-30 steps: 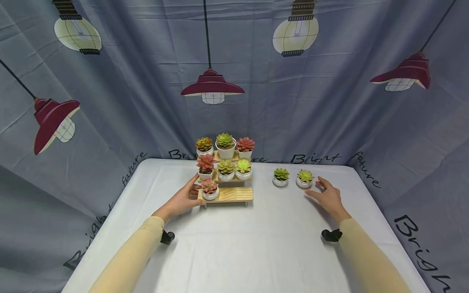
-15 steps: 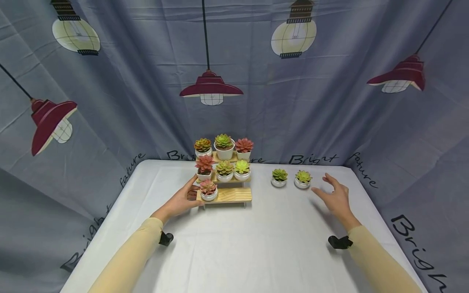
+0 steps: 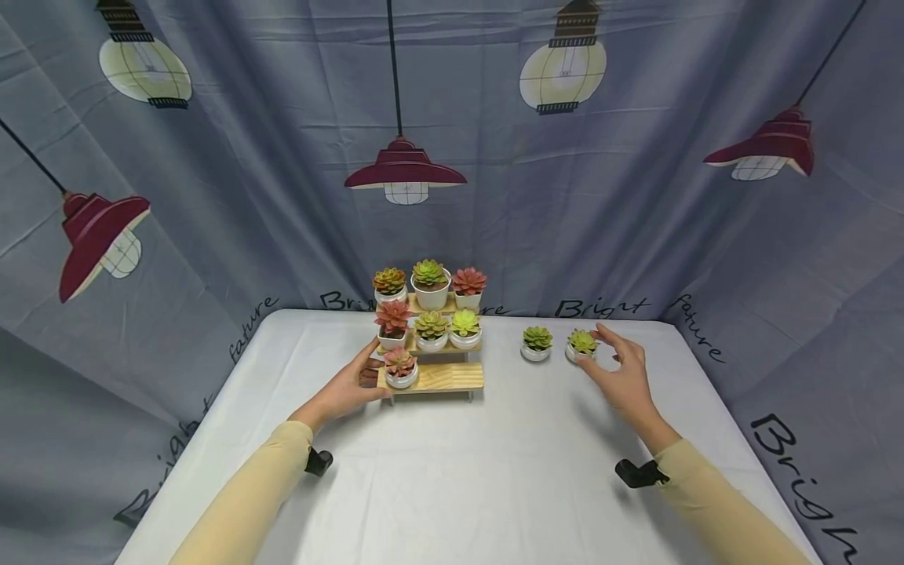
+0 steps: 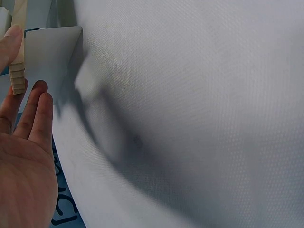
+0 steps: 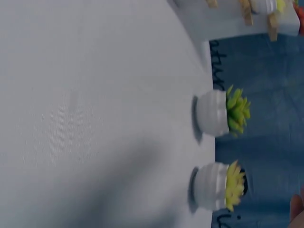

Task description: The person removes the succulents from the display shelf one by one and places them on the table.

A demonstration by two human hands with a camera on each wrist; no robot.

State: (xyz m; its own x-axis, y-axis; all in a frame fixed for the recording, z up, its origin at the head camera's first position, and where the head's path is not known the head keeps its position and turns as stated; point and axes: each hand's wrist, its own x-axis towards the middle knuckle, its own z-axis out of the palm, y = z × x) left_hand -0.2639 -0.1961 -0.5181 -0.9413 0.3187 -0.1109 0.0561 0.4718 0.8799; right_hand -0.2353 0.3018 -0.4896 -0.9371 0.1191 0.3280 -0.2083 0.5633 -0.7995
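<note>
My left hand [image 3: 348, 387] holds the left end of a three-tier wooden plant stand [image 3: 452, 377]. In the left wrist view the thumb lies on one side of the stand's plank [image 4: 18, 71] and a finger touches the other, the remaining fingers extended. My right hand [image 3: 621, 377] is beside a yellow-green potted succulent [image 3: 582, 343], thumb and fingers spread around its right side. The right wrist view shows that pot [image 5: 211, 186] upright on the table, with fingertips [image 5: 297, 207] apart from it at the edge. Left of it stands a darker green potted succulent [image 3: 537, 345].
Several potted succulents fill the top and middle tiers, including a red one [image 3: 468, 284] and a lime one [image 3: 465, 326]. A pink one [image 3: 400, 366] sits at the bottom tier's left. A white-covered table [image 3: 466, 486] meets a grey-blue curtain [image 3: 282, 157] behind.
My right hand first drew back right from the yellow-green succulent, then came back left to it with thumb and fingers spread. The left hand stays on the stand.
</note>
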